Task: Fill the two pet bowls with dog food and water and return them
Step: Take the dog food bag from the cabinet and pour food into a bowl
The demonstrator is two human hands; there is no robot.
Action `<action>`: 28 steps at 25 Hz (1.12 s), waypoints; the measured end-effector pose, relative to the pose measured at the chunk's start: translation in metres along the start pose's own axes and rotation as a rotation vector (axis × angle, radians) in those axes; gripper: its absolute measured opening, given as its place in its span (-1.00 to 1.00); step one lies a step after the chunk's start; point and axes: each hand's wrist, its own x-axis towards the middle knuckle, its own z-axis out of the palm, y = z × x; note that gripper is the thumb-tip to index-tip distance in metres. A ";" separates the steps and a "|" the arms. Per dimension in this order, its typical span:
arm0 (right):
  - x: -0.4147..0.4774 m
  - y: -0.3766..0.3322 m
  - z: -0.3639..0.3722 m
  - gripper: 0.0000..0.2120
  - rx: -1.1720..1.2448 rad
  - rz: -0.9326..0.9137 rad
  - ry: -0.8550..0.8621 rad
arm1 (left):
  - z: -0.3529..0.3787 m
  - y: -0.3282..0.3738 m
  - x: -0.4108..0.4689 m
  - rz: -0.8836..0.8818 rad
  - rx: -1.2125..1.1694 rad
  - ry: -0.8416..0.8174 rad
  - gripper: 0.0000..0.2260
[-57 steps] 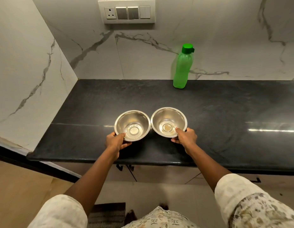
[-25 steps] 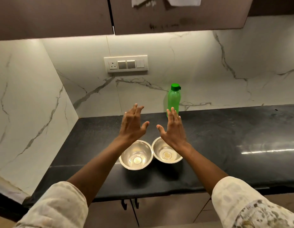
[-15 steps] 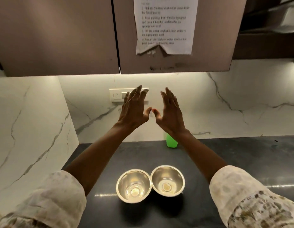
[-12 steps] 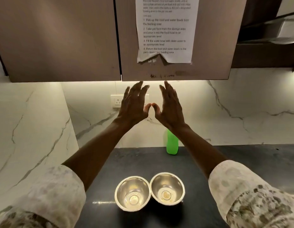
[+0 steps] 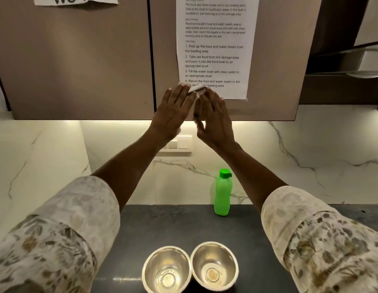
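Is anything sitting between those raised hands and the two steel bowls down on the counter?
Nothing visible: the left hand and right hand are up at the cabinet's paper sheet, with open air above the bowls.

two bowls (image 5: 167, 269) (image 5: 214, 266), one bottle (image 5: 222, 192), two hands (image 5: 173, 112) (image 5: 215, 119)

Both my arms reach up and far out in front of me. My left hand (image 5: 173, 111) and my right hand (image 5: 215, 121) are side by side, almost touching. Their backs face me and the fingers are flat and spread. I hold nothing.
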 end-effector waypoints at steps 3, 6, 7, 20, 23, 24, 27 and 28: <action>-0.001 -0.002 0.005 -0.32 -0.002 0.024 0.004 | 0.004 0.000 0.001 0.049 0.089 0.047 -0.20; -0.011 -0.007 0.005 -0.23 -0.042 0.043 -0.039 | -0.002 0.004 -0.006 0.082 0.152 0.112 -0.37; -0.014 -0.008 0.004 -0.22 -0.059 0.041 -0.032 | -0.007 0.003 -0.009 0.096 0.162 0.139 -0.42; -0.052 -0.059 -0.049 -0.29 0.011 0.204 0.352 | -0.109 0.038 -0.056 0.198 -0.001 0.581 -0.87; -0.066 -0.066 -0.073 -0.29 0.091 0.237 0.411 | -0.143 0.061 -0.065 0.211 -0.038 0.594 -0.90; -0.072 -0.068 -0.082 -0.31 0.117 0.245 0.428 | -0.153 0.070 -0.067 0.219 -0.046 0.598 -0.91; -0.084 -0.065 -0.113 -0.38 0.192 0.262 0.446 | -0.181 0.093 -0.069 0.211 -0.080 0.653 -0.83; -0.090 -0.062 -0.127 -0.39 0.220 0.276 0.438 | -0.190 0.102 -0.069 0.187 -0.096 0.676 -0.75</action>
